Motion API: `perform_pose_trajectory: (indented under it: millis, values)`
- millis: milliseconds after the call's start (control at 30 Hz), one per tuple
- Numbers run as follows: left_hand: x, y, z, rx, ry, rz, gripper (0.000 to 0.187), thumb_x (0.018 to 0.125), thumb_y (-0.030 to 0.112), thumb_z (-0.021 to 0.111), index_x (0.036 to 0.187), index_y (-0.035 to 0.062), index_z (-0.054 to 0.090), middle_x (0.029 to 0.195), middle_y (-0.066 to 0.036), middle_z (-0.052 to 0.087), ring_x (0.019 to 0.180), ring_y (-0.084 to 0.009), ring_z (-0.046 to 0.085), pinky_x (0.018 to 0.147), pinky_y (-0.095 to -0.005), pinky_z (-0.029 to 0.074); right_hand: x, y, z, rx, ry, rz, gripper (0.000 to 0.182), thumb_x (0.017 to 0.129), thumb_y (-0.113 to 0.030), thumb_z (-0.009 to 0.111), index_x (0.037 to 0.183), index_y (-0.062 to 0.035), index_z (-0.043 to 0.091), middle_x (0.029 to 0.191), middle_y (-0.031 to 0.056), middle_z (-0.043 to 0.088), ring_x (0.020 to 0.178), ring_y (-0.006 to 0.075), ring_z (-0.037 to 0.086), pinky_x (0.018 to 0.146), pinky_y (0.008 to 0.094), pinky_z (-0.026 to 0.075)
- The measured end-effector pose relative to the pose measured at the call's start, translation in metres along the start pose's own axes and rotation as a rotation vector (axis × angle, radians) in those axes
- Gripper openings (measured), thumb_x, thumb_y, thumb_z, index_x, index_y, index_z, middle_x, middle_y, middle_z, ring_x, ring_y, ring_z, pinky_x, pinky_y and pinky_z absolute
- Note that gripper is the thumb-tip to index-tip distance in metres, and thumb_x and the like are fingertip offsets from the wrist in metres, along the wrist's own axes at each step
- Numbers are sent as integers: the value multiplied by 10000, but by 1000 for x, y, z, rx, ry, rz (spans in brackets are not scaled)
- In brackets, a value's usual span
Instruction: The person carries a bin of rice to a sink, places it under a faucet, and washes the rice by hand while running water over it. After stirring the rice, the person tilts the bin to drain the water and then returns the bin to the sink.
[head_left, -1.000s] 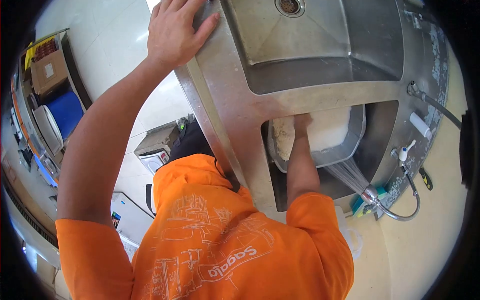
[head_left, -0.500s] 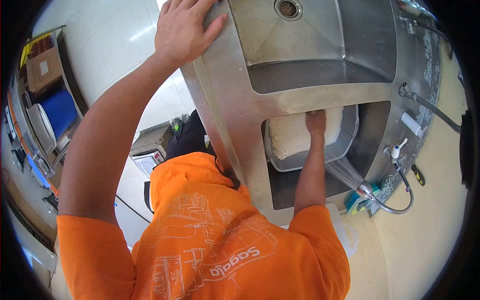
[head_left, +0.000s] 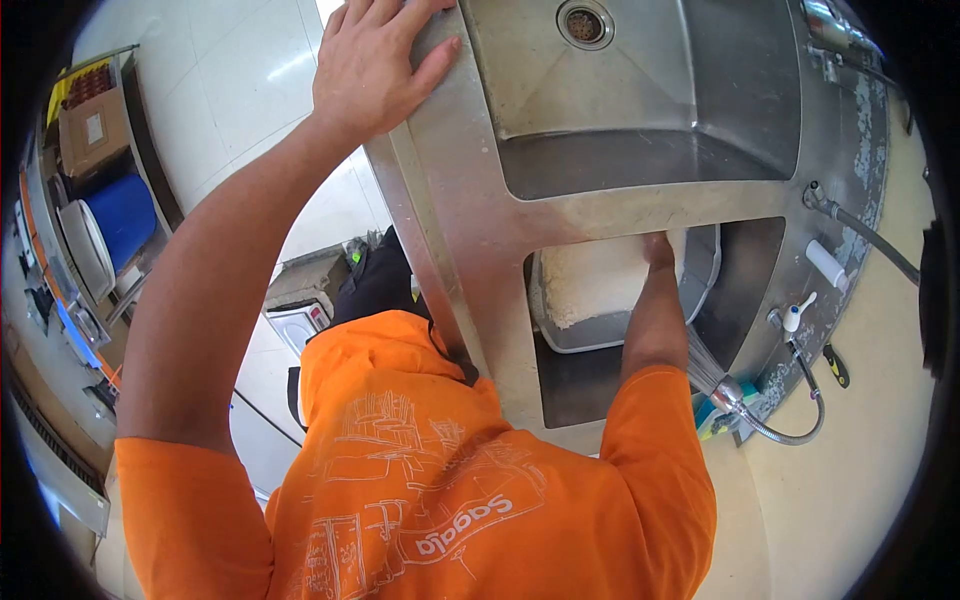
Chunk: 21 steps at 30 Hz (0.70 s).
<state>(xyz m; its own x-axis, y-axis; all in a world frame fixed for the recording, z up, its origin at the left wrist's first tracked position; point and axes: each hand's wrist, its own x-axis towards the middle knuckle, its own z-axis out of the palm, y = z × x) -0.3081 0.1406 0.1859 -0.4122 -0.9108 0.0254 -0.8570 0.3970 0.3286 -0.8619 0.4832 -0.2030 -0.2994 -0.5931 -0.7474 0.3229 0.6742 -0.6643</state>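
Note:
My left hand [head_left: 370, 75] lies flat with fingers spread on the front edge of the steel sink counter [head_left: 470, 240]. In the nearer sink basin sits a grey-white plastic tub [head_left: 600, 332] holding white grain that looks like rice [head_left: 590, 280]. My right hand [head_left: 657, 250] reaches into the tub and touches the grain near its far side. Its fingers are hidden by the grain and the basin's edge. Beside my right forearm, a metal spray head [head_left: 728, 394] sends water toward the tub.
A second steel basin [head_left: 600, 90] with a drain [head_left: 585, 24] lies beyond. A white-handled tap [head_left: 793, 318] feeds the sprayer hose. A white bottle [head_left: 826, 264] and a black-and-yellow handled tool [head_left: 837, 367] lie at the right. Shelving holds a cardboard box [head_left: 95, 135].
My right hand has shifted to the right through the grain, and its forearm now leans closer to the water spray. My left hand stays on the counter edge.

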Motion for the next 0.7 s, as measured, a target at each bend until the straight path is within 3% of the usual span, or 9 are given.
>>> perform_pose_trajectory:
  millis: [67, 200, 333, 367, 467, 700]
  values:
    - [0, 0, 0, -2, 0, -7, 432, 861, 310, 613, 1224, 81, 560, 1321, -130, 521, 1296, -331, 430, 1073, -510, 337, 15, 41, -31, 518, -94, 227, 593, 976, -319, 521, 1475, -35, 373, 1527, 119, 391, 1408, 280, 360, 1188, 374, 257]
    - [-1, 1, -1, -3, 0, -2, 423, 867, 310, 610, 1218, 79, 564, 1319, -130, 522, 1295, -329, 431, 1073, -507, 337, -51, 53, 24, 416, -162, 333, 577, 1004, -274, 438, 1517, -50, 299, 1532, 52, 392, 1402, 234, 362, 1192, 368, 234]
    - [0, 2, -2, -4, -1, 3, 411, 874, 309, 607, 1211, 77, 567, 1313, -129, 524, 1296, -327, 431, 1071, -506, 338, -119, -16, 126, 385, 57, 498, 608, 968, -379, 570, 1474, -90, 398, 1505, 51, 430, 1372, 234, 405, 1148, 414, 325]
    - [1, 2, -2, -6, -1, 3, 411, 875, 309, 607, 1211, 77, 567, 1313, -129, 524, 1297, -328, 431, 1072, -506, 337, -120, 6, 108, 366, -49, 427, 617, 963, -481, 549, 1437, -100, 447, 1444, 54, 501, 1305, 240, 482, 1120, 427, 369]
    - [0, 2, -1, -5, -8, -4, 411, 877, 312, 607, 1212, 77, 567, 1312, -128, 524, 1298, -328, 429, 1075, -506, 335, -118, 1, 123, 352, -136, 639, 612, 970, -540, 474, 1401, -106, 496, 1365, 54, 573, 1234, 250, 548, 1078, 440, 421]
    - [1, 4, -1, 16, -16, -17, 413, 882, 313, 609, 1216, 74, 568, 1318, -131, 522, 1298, -330, 430, 1076, -505, 334, -149, -19, 161, 396, -60, 625, 689, 945, -641, 376, 1364, -123, 555, 1349, 58, 597, 1206, 298, 580, 1010, 533, 461]
